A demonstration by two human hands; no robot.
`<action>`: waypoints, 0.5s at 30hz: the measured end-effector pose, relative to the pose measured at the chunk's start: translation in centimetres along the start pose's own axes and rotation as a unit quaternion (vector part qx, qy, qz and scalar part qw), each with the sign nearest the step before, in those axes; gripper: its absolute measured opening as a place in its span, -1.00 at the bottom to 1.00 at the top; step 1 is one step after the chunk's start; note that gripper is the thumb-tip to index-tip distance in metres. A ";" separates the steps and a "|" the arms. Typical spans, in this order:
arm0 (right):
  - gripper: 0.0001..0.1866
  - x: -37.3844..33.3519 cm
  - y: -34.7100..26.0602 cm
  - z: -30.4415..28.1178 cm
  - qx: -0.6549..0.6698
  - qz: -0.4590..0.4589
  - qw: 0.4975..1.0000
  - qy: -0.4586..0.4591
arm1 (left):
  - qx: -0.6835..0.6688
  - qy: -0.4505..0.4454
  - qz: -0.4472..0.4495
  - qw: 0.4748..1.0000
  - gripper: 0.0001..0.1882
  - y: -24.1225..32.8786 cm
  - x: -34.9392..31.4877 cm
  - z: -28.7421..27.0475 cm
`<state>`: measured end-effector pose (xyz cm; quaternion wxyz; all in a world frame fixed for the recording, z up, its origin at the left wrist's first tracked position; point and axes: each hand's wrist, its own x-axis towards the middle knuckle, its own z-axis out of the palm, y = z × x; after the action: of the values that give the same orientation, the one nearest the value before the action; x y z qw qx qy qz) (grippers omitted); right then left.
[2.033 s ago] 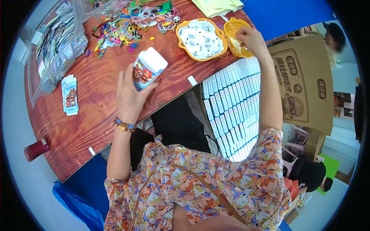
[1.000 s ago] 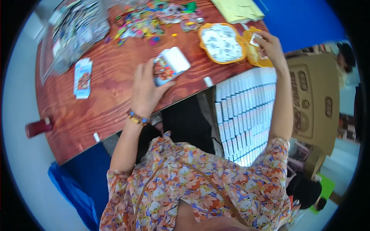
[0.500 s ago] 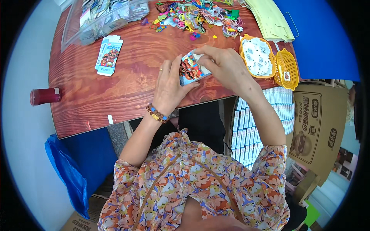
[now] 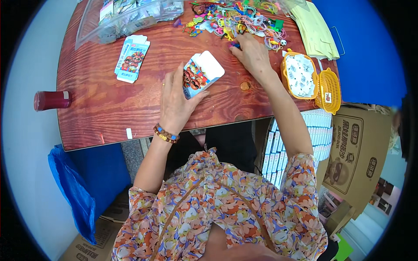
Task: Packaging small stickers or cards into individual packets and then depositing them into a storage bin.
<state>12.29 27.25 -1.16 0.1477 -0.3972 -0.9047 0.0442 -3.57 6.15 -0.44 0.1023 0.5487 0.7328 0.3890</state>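
My left hand grips a small printed cardboard box with cartoon figures on its face. The box is tilted, and its white top flap stands up at the far right end. At the near edge of the pile of colourful trinkets, my right hand is bent over the table. Its thumb and forefinger close on a small pink-and-blue trinket, partly covered by the fingers. Flattened printed cartons lie stacked to the left of the box.
A clear plastic bin of packets stands back left. At right are a yellow basket of white sachets, another yellow basket and yellow paper sheets. A dark red jar lies left. Packed boxes sit below the table's right edge.
My right hand has left the box and reached up to the trinket pile. My left hand has shifted left with the box, whose white flap is now in full view.
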 end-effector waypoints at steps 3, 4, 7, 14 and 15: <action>-0.63 -0.1 0.0 0.0 -0.003 0.000 1.000 -0.017 | 0.077 0.004 0.026 0.997 -0.05 -0.5 0.3 -0.5; -0.66 -0.3 0.5 -0.3 0.092 0.013 0.995 -0.041 | 0.077 0.005 0.024 0.997 -0.05 -0.6 0.5 -0.5; -0.73 -0.3 -0.8 -3.3 0.271 0.036 0.959 -0.079 | 0.090 0.000 0.028 0.996 -0.06 -1.3 1.4 -0.5; -0.78 0.0 -5.0 -8.9 0.266 -0.182 0.943 -0.086 | 0.032 -0.052 0.039 0.997 -0.05 -0.8 2.1 -0.6; -0.80 0.1 -5.0 -8.4 0.221 -0.226 0.946 -0.072 | 0.017 -0.059 0.042 0.997 -0.04 -0.7 2.2 -0.6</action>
<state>11.25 23.57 7.80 0.1721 -0.1359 -0.9464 0.2372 -5.25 7.73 0.09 0.1193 0.6027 0.7085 0.3473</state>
